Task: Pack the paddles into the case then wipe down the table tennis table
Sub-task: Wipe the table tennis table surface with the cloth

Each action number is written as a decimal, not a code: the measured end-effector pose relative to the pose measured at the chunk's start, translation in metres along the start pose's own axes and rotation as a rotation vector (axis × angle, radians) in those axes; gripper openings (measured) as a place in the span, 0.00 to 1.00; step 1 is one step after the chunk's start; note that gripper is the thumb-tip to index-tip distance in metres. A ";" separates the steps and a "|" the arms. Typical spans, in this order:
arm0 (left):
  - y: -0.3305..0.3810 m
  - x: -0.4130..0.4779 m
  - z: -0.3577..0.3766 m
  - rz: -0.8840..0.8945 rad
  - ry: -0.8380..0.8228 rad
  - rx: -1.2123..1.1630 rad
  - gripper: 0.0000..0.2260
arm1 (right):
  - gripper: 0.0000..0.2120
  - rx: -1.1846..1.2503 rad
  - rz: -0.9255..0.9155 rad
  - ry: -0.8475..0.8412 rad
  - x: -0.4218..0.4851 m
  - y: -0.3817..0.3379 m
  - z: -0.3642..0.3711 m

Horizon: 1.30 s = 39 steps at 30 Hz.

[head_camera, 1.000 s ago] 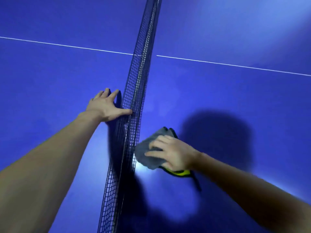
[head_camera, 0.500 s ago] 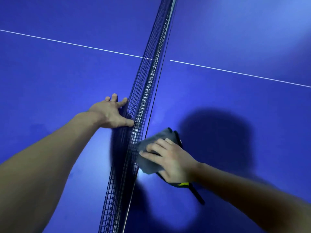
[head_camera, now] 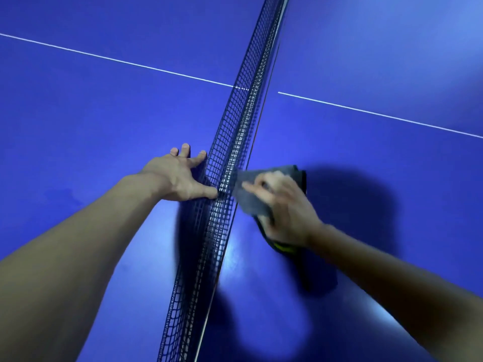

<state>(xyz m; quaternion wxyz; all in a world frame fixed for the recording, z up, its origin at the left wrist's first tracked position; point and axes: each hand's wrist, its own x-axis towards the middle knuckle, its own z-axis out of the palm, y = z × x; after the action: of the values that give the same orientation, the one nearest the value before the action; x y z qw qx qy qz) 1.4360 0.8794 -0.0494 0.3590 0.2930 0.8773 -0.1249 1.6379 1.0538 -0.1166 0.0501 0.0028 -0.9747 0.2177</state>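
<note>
Cloth pressed on table just right of net, gripped by right hand: fingers bent over grey top, thumb at near edge, all blurred. Grey part out past fingertips toward net, black-yellow edge under palm. Left hand unclenched, fingers spread flat on table, thumb touching net.
</note>
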 end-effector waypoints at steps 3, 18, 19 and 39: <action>0.002 -0.001 0.001 -0.006 -0.006 -0.006 0.56 | 0.29 0.053 -0.253 -0.181 -0.024 -0.003 -0.002; 0.001 -0.002 0.001 0.003 0.021 0.001 0.50 | 0.32 0.067 -0.372 -0.274 0.007 0.019 -0.011; 0.001 -0.002 0.002 0.004 0.023 0.000 0.50 | 0.30 0.041 -0.413 -0.277 0.021 0.036 -0.012; -0.004 -0.002 0.003 0.011 0.014 -0.050 0.53 | 0.27 -0.058 -0.075 0.001 0.093 0.118 -0.029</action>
<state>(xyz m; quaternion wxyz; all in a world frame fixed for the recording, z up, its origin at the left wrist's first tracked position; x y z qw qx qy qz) 1.4368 0.8741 -0.0503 0.3605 0.2895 0.8811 -0.0989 1.5454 1.1741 -0.1315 0.0590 0.0379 -0.9798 0.1874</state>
